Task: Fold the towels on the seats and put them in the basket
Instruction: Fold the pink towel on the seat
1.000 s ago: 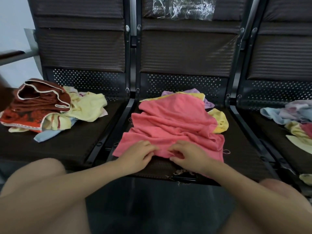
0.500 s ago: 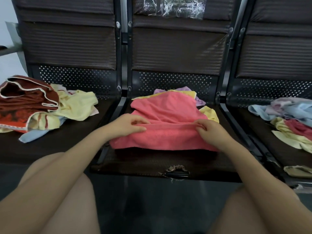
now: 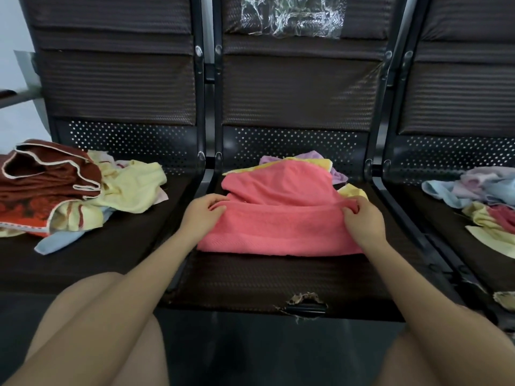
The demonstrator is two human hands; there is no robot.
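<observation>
Matt terry-cloth pink towel point(image 3: 278, 224); perforated metal seat point(image 3: 292, 146)

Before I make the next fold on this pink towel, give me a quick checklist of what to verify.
1. Left hand grips the pink towel edge: ok.
2. Right hand grips the opposite end: ok.
3. Folded edge between the hands lies straight: ok.
4. Towel free of the yellow towel beneath: not ok, it lies on it.
5. Bare middle seat in front for smoothing: ok.
6. Basket within reach: cannot tell, not in view.

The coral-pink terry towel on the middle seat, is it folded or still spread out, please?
Partly folded: the coral-pink terry towel has its near edge doubled over, pinched by the left hand and right hand.
</observation>
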